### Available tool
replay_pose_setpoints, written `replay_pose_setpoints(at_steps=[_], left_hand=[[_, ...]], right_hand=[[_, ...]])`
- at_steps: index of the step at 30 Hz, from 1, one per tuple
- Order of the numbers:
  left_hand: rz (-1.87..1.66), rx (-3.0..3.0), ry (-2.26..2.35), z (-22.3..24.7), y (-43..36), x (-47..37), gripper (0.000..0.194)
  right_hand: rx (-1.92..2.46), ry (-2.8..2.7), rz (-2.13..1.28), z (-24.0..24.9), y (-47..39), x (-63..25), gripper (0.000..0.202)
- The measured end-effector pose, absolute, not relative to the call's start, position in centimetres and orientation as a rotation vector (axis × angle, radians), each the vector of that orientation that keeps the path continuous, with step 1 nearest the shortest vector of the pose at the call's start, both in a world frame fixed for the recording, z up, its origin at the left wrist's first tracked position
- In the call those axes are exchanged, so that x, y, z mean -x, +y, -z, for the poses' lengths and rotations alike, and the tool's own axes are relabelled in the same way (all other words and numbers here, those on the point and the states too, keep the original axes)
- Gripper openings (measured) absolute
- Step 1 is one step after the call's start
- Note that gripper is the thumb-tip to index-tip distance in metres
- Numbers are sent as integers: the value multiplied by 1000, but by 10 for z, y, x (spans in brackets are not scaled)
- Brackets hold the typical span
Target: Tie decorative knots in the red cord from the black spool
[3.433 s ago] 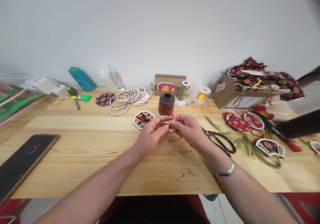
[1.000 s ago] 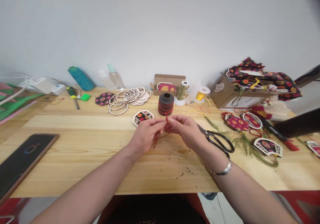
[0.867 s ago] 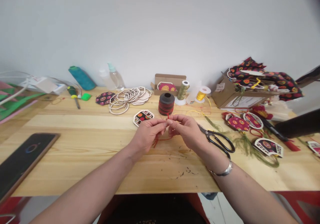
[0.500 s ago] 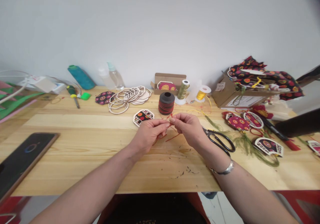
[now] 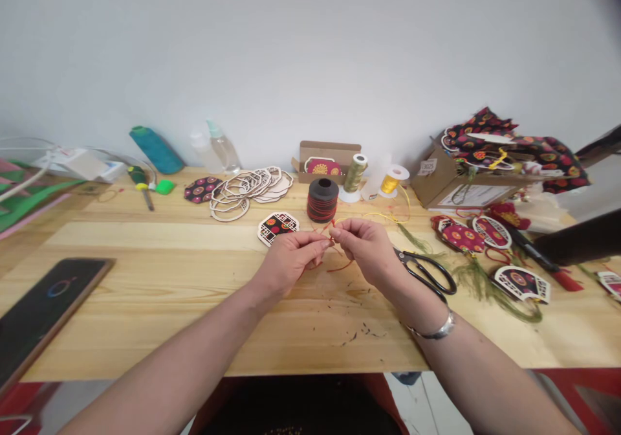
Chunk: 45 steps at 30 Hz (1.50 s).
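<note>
A thin red cord (image 5: 341,268) runs between my hands over the middle of the table, and a loose end hangs below them. My left hand (image 5: 295,257) pinches it between thumb and forefinger. Close beside, my right hand (image 5: 361,244) pinches the cord too, its fingertips almost touching the left ones. Just behind them stands a black spool wound with dark red cord (image 5: 323,202). An octagonal ornament with a white fretwork frame (image 5: 278,228) lies left of the spool. Black-handled scissors (image 5: 429,273) lie partly hidden behind my right wrist.
Wooden frames (image 5: 250,189) are piled at the back left. Spools of green (image 5: 356,175) and yellow thread (image 5: 392,180) stand near the wall. A cardboard box (image 5: 446,179) and tasselled ornaments (image 5: 521,285) are at right. A phone (image 5: 53,312) lies at left.
Both hands stay in nearly the same place, still pinching the red cord. Its hanging loose end has shifted slightly right, and less cord shows below my left hand.
</note>
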<state>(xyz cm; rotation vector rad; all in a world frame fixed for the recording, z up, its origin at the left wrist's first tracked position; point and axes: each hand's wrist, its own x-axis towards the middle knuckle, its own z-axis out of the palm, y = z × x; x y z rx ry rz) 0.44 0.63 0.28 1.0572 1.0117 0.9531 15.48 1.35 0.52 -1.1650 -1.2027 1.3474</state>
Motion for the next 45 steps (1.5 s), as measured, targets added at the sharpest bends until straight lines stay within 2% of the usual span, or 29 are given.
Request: replay_pose_setpoints(at_steps=[8,17,22,28,34,38,45], left_hand=[[-995,-983,1023,-5,7,-5,16],[-984,-990,1039,-2,8,-4,18],[-971,-1006,1013,-3,8,-3,18],[-975,-1040,1134,0,8,-2,26],[-1122,-1181,1175,-1,7,-1,16],[-994,-1455,1152,-3,5,-3,8],[-943,-1648,1207,1,6,-4,5]], right_hand=[[1180,-1219,-1461,-5,14,-156,29],[1169,-1292,-1363,0,16,-156,24],[1213,-1405,-1248,-2,16,-155,20],[1323,-1548,-946,-2,19,-160,17],[1413,-1641,-720,-4,18,-162,14],[1423,-1546,-846,-1,21,-163,19],[1199,-1227,-1358,-7,19,-159,21]])
